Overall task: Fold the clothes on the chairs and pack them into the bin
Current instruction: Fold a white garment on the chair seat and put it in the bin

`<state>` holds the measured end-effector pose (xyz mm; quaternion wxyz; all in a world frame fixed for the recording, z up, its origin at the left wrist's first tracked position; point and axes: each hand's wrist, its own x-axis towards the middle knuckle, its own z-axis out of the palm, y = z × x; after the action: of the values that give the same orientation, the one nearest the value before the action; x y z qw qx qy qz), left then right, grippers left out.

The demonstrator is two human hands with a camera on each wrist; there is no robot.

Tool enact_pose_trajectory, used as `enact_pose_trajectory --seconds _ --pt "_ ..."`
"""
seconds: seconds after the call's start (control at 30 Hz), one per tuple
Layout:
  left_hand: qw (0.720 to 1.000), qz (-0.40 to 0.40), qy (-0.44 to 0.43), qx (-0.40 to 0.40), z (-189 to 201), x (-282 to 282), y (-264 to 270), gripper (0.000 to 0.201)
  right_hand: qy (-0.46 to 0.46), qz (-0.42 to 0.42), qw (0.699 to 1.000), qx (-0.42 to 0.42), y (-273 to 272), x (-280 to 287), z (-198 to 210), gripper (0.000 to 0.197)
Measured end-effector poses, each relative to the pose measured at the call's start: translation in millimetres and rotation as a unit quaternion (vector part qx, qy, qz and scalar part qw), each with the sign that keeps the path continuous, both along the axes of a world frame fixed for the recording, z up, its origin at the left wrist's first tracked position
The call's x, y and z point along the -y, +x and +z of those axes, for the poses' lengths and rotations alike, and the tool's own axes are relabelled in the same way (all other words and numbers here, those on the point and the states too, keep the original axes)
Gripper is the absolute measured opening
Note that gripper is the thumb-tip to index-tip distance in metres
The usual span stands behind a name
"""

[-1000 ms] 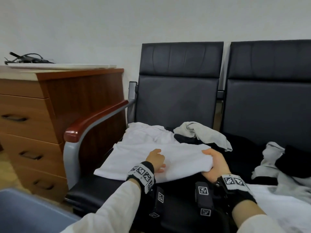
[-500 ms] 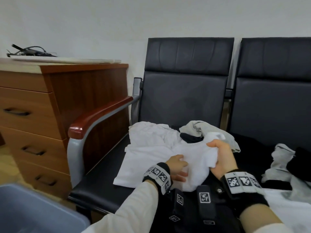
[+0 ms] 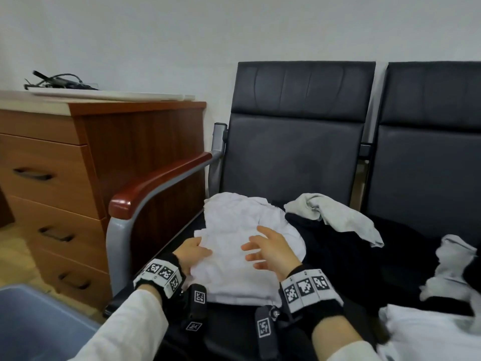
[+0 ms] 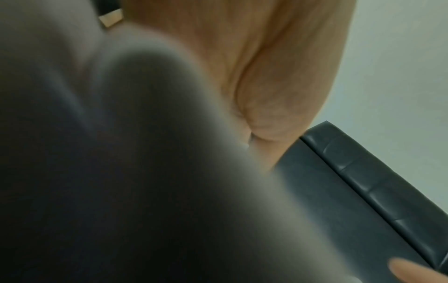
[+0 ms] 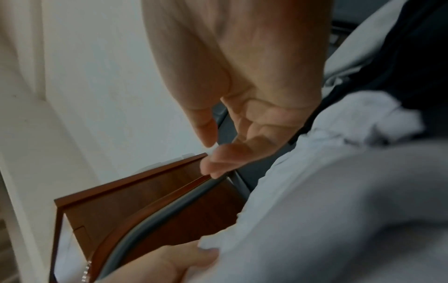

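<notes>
A white shirt (image 3: 234, 272) lies folded into a narrow stack on the left chair seat (image 3: 179, 246). My left hand (image 3: 197, 250) is at the shirt's left edge, thumb on top and fingers hidden under the cloth. The right wrist view shows that left hand (image 5: 174, 264) gripping the white shirt (image 5: 327, 210) at its edge. My right hand (image 3: 256, 250) hovers just over the shirt, fingers spread and holding nothing, as the right wrist view confirms for the right hand (image 5: 213, 151). A blue bin (image 3: 39, 321) sits low at the left.
A grey garment (image 3: 335, 214) and a black one (image 3: 346, 259) lie behind and right of the shirt. More clothes (image 3: 453, 267) and a white piece (image 3: 429, 337) cover the right chair. A wooden armrest (image 3: 156, 183) and drawer cabinet (image 3: 52, 178) stand at the left.
My right hand carried the shirt's right side over to the left and let go of it. The shirt is now narrower. My left hand shifted to its left edge.
</notes>
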<state>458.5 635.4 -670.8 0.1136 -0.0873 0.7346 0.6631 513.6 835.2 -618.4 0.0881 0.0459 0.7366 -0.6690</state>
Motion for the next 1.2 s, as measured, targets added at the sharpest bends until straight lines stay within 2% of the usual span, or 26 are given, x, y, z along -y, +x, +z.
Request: enact_pose_trajectory --seconds 0.1,0.23,0.33,0.4,0.47,0.5,0.53,0.6,0.67,0.73,0.8,0.87,1.0,1.03,1.07,1.2 --pt "0.998 -0.013 -0.053 -0.023 -1 3 -1 0.033 0.051 -0.011 0.999 0.011 6 -17 -5 0.040" --pt "0.995 -0.007 -0.085 -0.053 -2 10 -8 0.037 0.086 0.013 0.992 0.089 19 -28 -12 0.008" --pt "0.985 -0.007 -0.168 -0.037 0 17 -16 0.036 0.180 0.057 0.974 0.127 28 -34 -19 0.003" --pt "0.965 0.008 -0.262 -0.024 6 18 -16 0.043 0.240 0.028 0.964 0.114 28 -39 -25 0.007" --pt "0.917 0.023 -0.398 -0.034 21 15 -7 0.050 0.278 -0.042 0.956 0.085 24 -43 -32 0.017" --pt "0.897 0.019 -0.437 -0.063 30 11 -1 0.046 0.284 -0.066 0.953 0.078 22 -45 -35 0.022" --pt "0.897 0.014 -0.432 -0.095 38 6 5 0.038 0.271 -0.077 0.956 0.082 20 -46 -39 0.026" --pt "0.945 -0.025 -0.300 -0.127 50 -6 18 0.018 0.197 -0.074 0.971 0.114 19 -43 -44 0.029" --pt "0.979 -0.092 -0.157 -0.094 56 -22 32 0.016 0.131 -0.068 0.978 0.145 16 -39 -50 0.029" --pt "0.983 -0.158 -0.093 -0.012 52 -31 43 0.019 0.111 -0.081 0.980 0.143 11 -36 -56 0.036" --pt "0.974 -0.201 -0.086 0.066 41 -33 49 0.025 0.107 -0.087 0.981 0.139 6 -35 -56 0.039" --pt "0.965 -0.215 -0.110 0.103 31 -31 51 0.033 0.072 -0.090 0.984 0.133 5 -32 -52 0.031" --pt "0.964 -0.215 -0.108 0.114 30 -31 49 0.042 -0.145 -0.074 0.983 0.088 9 -18 -39 0.020" --pt "0.963 -0.219 -0.106 0.118 33 -32 51 0.041 -0.168 -0.059 0.982 0.061 11 -12 -35 0.019" --pt "0.962 -0.220 -0.099 0.128 34 -30 52 0.046 -0.161 -0.044 0.985 0.032 11 -5 -31 0.021" --pt "0.969 -0.176 -0.045 0.169 45 -17 48 0.087 -0.006 0.035 0.998 -0.058 16 29 -12 0.044"
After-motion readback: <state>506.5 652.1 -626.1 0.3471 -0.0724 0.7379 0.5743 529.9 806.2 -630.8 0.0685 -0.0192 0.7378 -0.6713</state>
